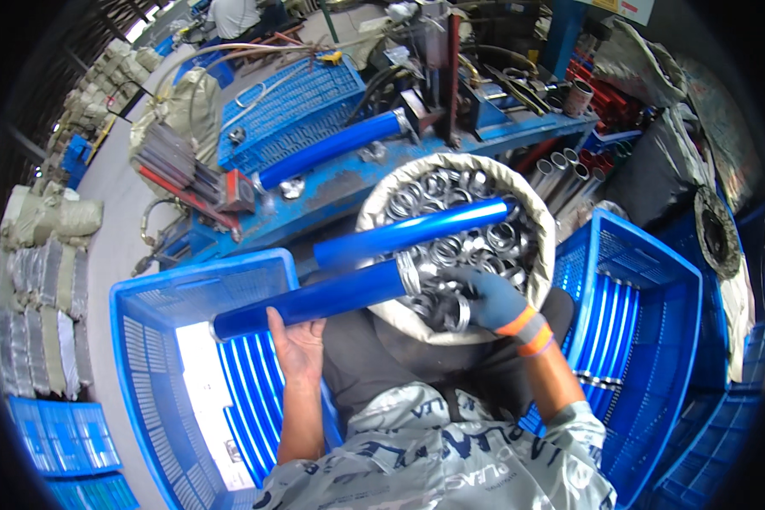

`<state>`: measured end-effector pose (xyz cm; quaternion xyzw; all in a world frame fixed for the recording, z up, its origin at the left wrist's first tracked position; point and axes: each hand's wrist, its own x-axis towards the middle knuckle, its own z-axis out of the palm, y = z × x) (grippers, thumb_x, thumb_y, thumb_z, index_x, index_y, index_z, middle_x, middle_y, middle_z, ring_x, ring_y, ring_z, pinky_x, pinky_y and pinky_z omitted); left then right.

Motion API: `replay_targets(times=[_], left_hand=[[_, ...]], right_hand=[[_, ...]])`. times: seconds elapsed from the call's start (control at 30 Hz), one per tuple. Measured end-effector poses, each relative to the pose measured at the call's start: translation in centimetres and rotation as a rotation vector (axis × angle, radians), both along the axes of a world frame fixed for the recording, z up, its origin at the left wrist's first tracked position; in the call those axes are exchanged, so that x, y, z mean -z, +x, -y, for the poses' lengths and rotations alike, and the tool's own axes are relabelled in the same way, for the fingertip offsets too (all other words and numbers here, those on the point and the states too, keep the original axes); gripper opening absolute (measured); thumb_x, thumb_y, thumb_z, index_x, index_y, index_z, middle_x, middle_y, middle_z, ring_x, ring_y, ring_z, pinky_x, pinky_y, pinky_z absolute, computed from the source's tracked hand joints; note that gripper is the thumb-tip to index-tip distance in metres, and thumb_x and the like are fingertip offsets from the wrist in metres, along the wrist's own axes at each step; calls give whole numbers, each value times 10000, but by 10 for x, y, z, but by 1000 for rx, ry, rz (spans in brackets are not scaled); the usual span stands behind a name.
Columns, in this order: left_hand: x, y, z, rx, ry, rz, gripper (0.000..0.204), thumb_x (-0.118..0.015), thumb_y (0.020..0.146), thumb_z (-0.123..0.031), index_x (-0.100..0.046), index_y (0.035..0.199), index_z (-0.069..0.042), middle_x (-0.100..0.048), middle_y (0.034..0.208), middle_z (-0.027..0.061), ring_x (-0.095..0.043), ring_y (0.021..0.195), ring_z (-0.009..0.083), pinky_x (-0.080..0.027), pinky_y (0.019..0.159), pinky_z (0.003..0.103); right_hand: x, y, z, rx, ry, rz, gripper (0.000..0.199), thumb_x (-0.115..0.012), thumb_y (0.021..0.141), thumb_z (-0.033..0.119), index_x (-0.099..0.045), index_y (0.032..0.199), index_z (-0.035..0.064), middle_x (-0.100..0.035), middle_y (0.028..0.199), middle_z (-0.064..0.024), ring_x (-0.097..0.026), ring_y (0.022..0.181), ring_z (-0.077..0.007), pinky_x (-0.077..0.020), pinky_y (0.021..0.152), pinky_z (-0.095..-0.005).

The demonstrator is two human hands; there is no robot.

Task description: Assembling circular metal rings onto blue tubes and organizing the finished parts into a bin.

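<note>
My bare left hand [297,344] holds a dark blue tube [314,299] from beneath, near its left end. The tube slants up to the right across my lap, with a silvery metal ring [409,274] on its right end. My right hand [493,302], in a dark glove with an orange and grey cuff, is closed at a loose metal ring [461,313] beside that end; its fingertips are partly hidden. A second, brighter blue tube [412,231] lies over a white sack [542,212] full of similar rings.
Blue crates stand on my left [132,340] and right [684,340], both holding blue tubes. Beyond the sack, a blue metal bench [331,191] carries another blue tube [331,149], a clamp-like fixture [450,85] and a blue basket [293,98]. Bare metal pipes [561,174] stand behind the sack.
</note>
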<state>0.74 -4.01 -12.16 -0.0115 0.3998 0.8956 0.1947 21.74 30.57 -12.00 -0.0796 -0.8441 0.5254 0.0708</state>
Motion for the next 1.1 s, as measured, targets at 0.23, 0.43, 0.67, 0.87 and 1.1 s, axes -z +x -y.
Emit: replay_targets(times=[0.23,0.43,0.67,0.87,1.1], left_hand=[[-11,-30,21,-4,114,74,744,-747,1140,-505,-510,1661,-30,-581,1677,165,-599,1540,307,-516,1310,487],[-35,-49,55,-64,107,-16,707,-706,1173,-461,-493,1675,-10,-568,1681,199,-564,1577,311,-488,1336,475],[-42,-90,22,1,80,-53,662,-671,1190,-480,-539,1645,-18,-620,1638,184,-612,1524,314,-493,1310,490],[-45,-182,-143,72,89,-6,582,-804,1136,-304,-564,1592,-34,-645,1576,173,-577,1548,417,-508,1269,673],[63,-370,-263,-113,-55,230,656,-895,1058,-292,-593,1523,56,-661,1520,272,-709,1376,449,-666,1101,596]], right_hand=[[-62,-93,-55,-241,278,37,593,-844,974,110,-724,1555,90,-772,1466,-229,-742,1366,-405,-570,1189,-450],[-32,-361,-41,139,834,-179,627,-810,938,199,-668,1540,104,-673,1579,-179,-640,1441,-448,-508,1227,-556],[-8,-459,-90,184,1112,-24,665,-934,793,272,-694,1409,205,-755,1398,-110,-704,1345,-433,-521,1155,-657],[-182,-299,-105,479,588,-810,655,-832,894,74,-661,1526,105,-779,1307,-172,-803,1102,-315,-665,970,-470],[-140,-11,-143,786,198,-823,645,-741,957,-1,-608,1587,-4,-755,1349,-109,-749,1167,-205,-606,1059,-383]])
